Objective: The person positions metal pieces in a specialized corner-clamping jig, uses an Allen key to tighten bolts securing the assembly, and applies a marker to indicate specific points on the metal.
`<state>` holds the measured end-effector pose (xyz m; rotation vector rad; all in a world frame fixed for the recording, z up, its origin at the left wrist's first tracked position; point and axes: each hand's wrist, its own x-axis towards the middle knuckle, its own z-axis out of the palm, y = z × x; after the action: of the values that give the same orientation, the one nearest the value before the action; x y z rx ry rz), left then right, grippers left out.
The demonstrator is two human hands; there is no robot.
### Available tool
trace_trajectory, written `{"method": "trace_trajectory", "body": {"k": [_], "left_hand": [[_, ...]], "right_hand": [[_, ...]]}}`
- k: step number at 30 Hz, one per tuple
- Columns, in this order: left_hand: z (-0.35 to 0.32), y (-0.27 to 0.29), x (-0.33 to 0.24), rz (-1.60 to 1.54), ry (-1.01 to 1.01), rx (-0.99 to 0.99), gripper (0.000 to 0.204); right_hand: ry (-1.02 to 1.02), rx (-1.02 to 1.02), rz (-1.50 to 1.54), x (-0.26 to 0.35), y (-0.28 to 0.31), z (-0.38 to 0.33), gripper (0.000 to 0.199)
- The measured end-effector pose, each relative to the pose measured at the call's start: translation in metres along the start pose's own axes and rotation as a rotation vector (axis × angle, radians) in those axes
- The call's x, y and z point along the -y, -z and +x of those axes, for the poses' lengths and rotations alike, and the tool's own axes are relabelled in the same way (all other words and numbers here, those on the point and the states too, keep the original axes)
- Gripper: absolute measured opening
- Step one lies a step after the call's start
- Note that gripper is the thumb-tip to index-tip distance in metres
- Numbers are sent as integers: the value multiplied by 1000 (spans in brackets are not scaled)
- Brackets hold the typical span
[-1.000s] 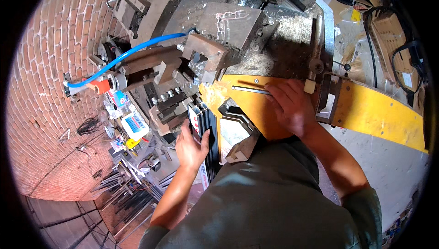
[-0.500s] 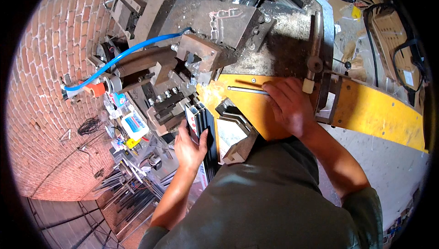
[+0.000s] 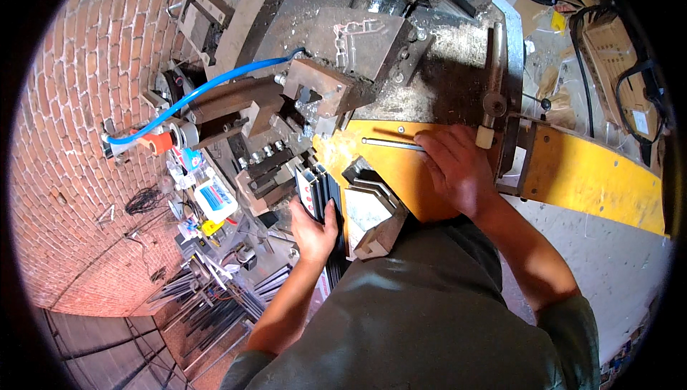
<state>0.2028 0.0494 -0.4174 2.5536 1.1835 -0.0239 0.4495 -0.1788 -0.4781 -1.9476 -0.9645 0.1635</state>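
Head view is looking straight down on a person in a grey-green shirt leaning over a metal-working machine. Their left hand (image 3: 313, 229) is wrapping around a bundle of dark, ribbed aluminium profile lengths (image 3: 322, 193) — fingers curled over the near side, thumb against the outer face — and is holding the upper end of the bundle just short of the machine's steel clamp block (image 3: 323, 89). The profiles are running back from the hand toward the person's body, past the shirt edge.

Their right hand (image 3: 456, 169) is lying palm-down and loosely spread on the yellow-painted flat machine table (image 3: 390, 168), fingertips touching a thin silver steel rod (image 3: 392, 144) that is resting across the yellow surface; whether the fingers are actually pinching the rod cannot be told. Both hands are sitting near each other, with a stack of pale angled metal corner pieces (image 3: 372, 204) lying between them.

A blue air hose (image 3: 215, 88) is curving from the clamp block out to the left, over a red-capped fitting (image 3: 162, 142). Just right of the right hand a vertical lever with a white knob (image 3: 486, 136) is standing close to the knuckles. Loose dark profile offcuts (image 3: 215, 297) are lying on the herringbone brick floor (image 3: 79, 104) — down on the left.
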Motion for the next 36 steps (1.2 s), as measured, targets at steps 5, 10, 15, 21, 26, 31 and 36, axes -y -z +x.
{"method": "trace_trajectory", "body": {"k": [5, 10, 15, 21, 26, 31, 36], "left_hand": [[-2, -3, -4, 23, 8, -9, 57], [-3, -1, -9, 42, 5, -15, 56], [-1, -3, -1, 38, -54, -45, 53], [8, 28, -18, 132, -138, 12, 41], [27, 76, -19, 110, -376, -40, 22], [70, 104, -42, 445, -668, -99, 45], [111, 99, -45, 618, -663, 151, 64]], "right_hand": [[36, -51, 12, -1, -2, 2, 30], [61, -70, -9, 1, -1, 2, 29], [92, -42, -22, 0, 1, 1, 33], [87, -118, 54, -2, -5, 0, 30], [56, -66, 14, 0, -3, 0, 19], [35, -9, -40, 3, 1, 2, 20], [92, -65, -8, 0, -2, 6, 21]]}}
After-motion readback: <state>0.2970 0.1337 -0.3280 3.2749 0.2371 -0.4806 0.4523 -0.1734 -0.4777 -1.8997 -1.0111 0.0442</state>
